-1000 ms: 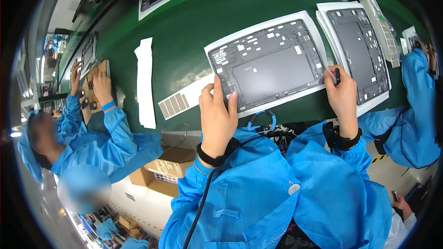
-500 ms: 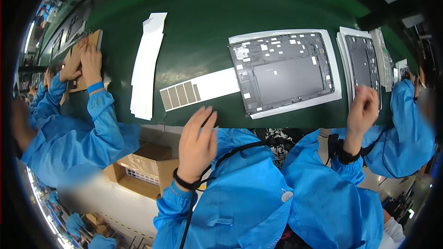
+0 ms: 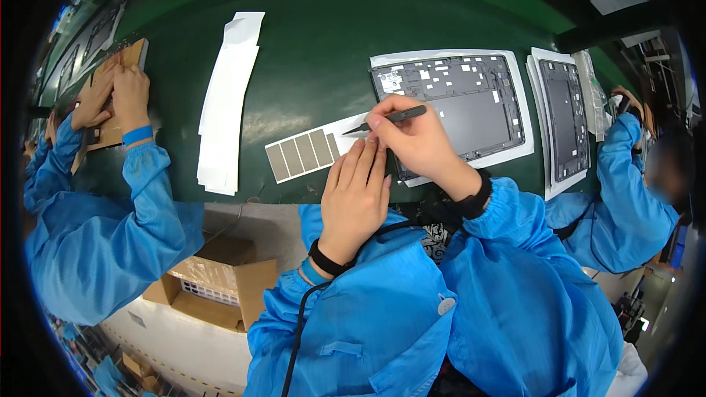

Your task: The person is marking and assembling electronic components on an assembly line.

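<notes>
Black tweezers (image 3: pixel 407 113) are pinched in my right hand (image 3: pixel 421 140), their tips pointing left over a white backing sheet (image 3: pixel 351 125). Several grey-brown rectangular stickers (image 3: pixel 300 156) sit in a row on the sheet's left part. My left hand (image 3: pixel 359 195) lies with fingers stretched out, fingertips on the sheet's near edge beside the tweezer tips. Just right of the sheet, and partly hidden by my right hand, is a dark grey tablet housing (image 3: pixel 482 121) dotted with small white patches, resting on white paper.
A stack of white paper strips (image 3: pixel 226 110) lies on the green table (image 3: pixel 309 44) to the left. Another dark housing (image 3: pixel 562 117) lies at the right. Co-workers in blue sit on both sides; one's hands press a brown board (image 3: pixel 107 136). An open carton (image 3: pixel 209 287) stands below the table edge.
My right hand has come left from near the right-hand housing to the sheet, and the tweezers now show in it. My left hand has moved right and down onto the sheet's edge.
</notes>
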`<state>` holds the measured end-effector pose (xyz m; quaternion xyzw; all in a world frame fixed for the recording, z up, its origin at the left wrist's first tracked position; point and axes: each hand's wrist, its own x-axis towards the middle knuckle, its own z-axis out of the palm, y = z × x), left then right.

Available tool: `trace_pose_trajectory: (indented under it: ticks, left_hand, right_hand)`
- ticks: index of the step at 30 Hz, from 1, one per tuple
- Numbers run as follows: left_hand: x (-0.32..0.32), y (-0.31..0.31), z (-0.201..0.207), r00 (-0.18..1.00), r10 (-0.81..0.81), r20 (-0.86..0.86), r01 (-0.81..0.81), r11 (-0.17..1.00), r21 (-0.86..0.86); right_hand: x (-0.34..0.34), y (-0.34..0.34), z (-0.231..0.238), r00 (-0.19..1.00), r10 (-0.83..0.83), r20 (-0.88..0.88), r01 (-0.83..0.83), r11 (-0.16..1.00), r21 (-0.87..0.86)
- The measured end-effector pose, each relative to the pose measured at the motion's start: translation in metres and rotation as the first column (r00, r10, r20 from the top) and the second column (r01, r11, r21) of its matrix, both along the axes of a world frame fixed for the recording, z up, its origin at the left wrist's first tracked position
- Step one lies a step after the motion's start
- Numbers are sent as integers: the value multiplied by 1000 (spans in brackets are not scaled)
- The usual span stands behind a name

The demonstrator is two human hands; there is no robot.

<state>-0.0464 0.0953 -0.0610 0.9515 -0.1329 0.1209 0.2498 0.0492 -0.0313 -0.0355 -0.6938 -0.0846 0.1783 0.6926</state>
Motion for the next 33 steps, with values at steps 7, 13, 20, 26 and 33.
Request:
trace_pose_trajectory:
  ticks: [7, 13, 20, 26, 33]
  left_hand:
    - [4, 2, -6, 998, -33, 51, 36, 998, -54]
    - [6, 4, -9, 996, -37, 78, 42, 996, -74]
    - [7, 4, -10, 995, -22, 92, 29, 996, -79]
    - [5, 2, -10, 996, 1, 93, 8, 995, -98]
    - [7, 3, 1, 999, -31, 27, 33, 994, -104]
  right_hand:
    - [0, 8, -3, 1000, 9, 8, -9, 995, -104]
    - [-1, 14, -8, 1000, 23, 13, -21, 991, -135]
    - [1, 10, -5, 1000, 3, 5, -2, 995, -96]
    - [-3, 18, 1, 999, 12, 42, -6, 990, -141]
    - [1, -12, 22, 932, -327, -154, 355, 910, 215]
